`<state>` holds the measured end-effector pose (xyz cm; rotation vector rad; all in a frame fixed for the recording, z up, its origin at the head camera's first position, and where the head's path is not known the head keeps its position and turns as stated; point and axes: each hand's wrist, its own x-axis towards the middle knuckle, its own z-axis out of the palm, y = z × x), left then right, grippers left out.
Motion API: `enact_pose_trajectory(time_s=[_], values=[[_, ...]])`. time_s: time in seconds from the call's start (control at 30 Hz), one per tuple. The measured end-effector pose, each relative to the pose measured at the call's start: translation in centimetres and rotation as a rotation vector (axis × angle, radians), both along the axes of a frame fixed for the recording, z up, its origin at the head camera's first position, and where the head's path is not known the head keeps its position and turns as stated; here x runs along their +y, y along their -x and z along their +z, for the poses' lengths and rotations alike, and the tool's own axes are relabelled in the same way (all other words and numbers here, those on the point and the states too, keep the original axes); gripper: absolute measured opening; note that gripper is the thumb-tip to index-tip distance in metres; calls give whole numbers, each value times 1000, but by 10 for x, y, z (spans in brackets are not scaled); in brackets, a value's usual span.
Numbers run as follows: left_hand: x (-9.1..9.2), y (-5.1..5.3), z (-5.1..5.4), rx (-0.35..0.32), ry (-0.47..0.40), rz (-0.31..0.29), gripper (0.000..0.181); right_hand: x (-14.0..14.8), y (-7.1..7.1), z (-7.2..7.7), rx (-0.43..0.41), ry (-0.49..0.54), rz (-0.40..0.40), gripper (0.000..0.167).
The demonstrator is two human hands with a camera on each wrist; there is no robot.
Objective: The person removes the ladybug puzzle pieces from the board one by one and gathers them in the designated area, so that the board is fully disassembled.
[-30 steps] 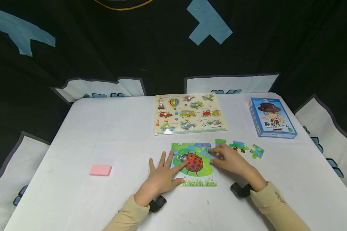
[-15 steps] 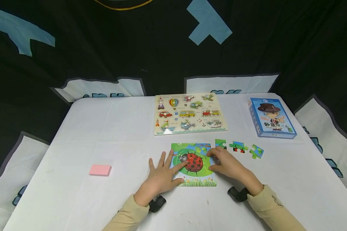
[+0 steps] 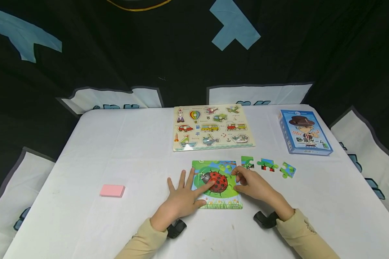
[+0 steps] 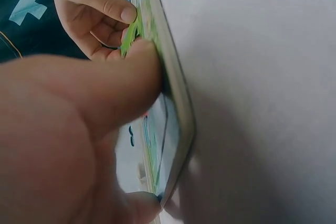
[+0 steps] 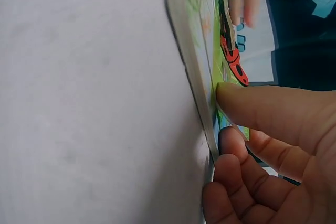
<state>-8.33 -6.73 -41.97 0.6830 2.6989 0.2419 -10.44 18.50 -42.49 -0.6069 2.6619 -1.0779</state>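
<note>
A ladybug jigsaw puzzle (image 3: 218, 205) lies flat in its frame at the middle of the table. Spread across its left side, my left hand (image 3: 180, 200) rests with straight fingers, the index over the ladybug. At the right edge, my right hand (image 3: 254, 184) pinches a jigsaw piece between thumb and fingers. The right wrist view shows that piece, green with red and black ladybug parts (image 5: 234, 65), tilted up from the board. Its green edge (image 4: 129, 36) also appears under the right thumb in the left wrist view. The fingers hide part of the piece.
Loose jigsaw pieces (image 3: 267, 164) lie right of the puzzle, above the right hand. Behind stands a vehicle peg board (image 3: 225, 142). A blue game box (image 3: 308, 133) is at the back right, and a pink block (image 3: 112, 191) at the left.
My right hand has shifted slightly left and toward me, onto the puzzle's right edge, uncovering more of the loose pieces. My left index finger has slid a little right across the ladybug.
</note>
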Motion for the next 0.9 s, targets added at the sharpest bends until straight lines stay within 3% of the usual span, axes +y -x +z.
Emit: enact_pose_trajectory(time_s=[0.53,0.9], values=[[3,-2,0,-1,3,13,46,-2,-3,-2,-14,54,-48,32],[4,-2,-1,4,11,24,45,-2,-1,-3,-93,112,-46,26]])
